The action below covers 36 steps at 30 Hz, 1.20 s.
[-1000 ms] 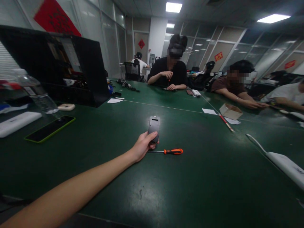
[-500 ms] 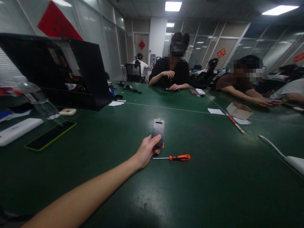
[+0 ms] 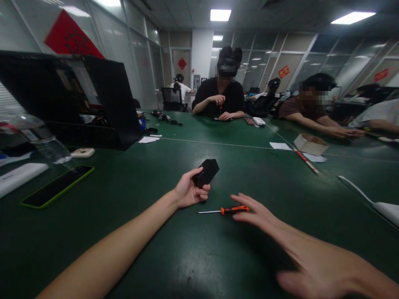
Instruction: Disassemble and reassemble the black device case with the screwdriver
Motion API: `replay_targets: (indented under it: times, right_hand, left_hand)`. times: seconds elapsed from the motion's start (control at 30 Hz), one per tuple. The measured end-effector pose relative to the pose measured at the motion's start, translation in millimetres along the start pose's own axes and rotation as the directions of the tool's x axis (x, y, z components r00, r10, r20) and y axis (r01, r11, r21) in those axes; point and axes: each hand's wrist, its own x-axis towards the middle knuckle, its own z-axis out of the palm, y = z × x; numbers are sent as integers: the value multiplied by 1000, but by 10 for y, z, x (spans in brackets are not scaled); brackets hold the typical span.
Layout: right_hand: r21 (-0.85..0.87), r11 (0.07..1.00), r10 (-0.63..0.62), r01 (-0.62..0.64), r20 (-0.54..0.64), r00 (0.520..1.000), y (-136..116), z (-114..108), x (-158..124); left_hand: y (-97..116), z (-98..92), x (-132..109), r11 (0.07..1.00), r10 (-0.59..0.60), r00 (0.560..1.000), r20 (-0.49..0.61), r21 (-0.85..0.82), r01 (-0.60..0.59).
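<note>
Left hand point(image 3: 191, 191) in a grasp around a black block point(image 3: 207, 172): thumb laid on its near upper edge, fingers curled below, the block tilted, its far end up and to the right. The left forearm runs diagonally up from the lower left edge of the view. Right hand point(image 3: 274, 226) reaching in from the lower right, blurred, palm turned down and holding nothing, the fingers extended and parted. These fingers appear above and below the handle of an orange-and-black screwdriver point(image 3: 229, 210); whether they touch it cannot be told. The screwdriver lies flat on the green worktop point(image 3: 149, 261), shaft pointing left, its tip just below the left hand.

Farther left: a dark phone with a green edge point(image 3: 57, 185), a pale rounded case point(image 3: 82, 153), a clear bottle point(image 3: 46, 139) leaning before a large black box point(image 3: 107, 104). Farther right: a small carton point(image 3: 311, 144) beside a red-and-white stick point(image 3: 306, 161), and a white device point(image 3: 388, 211) with its cable. Across the worktop, a person in black point(image 3: 220, 97) grips another orange-handled tool upright; a person in brown point(image 3: 308, 106) leans forward, forearms stretched out.
</note>
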Motion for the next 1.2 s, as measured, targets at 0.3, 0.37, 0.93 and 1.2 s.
replay_targets:
  times: [0.3,0.37,0.93,1.2]
  right_hand:
    - [49,999,26,-18,-166,986,628,333,761]
    - [385,919,211,-85,-300,930,699,323,714]
    - [979,-201,661,47,100,744,628,223,650]
    - [949,-265,310,-170,251,917,397,408,631]
  left_hand:
    - [157,-120,178,997,11,999,32,-70,-8]
    - [143,-102,180,998,50,999,12,-43,-49]
    - [-109,79,166,823,509,839,-193,395,-408]
    - [-85,-11,196,810,523,836,-168,402,-426]
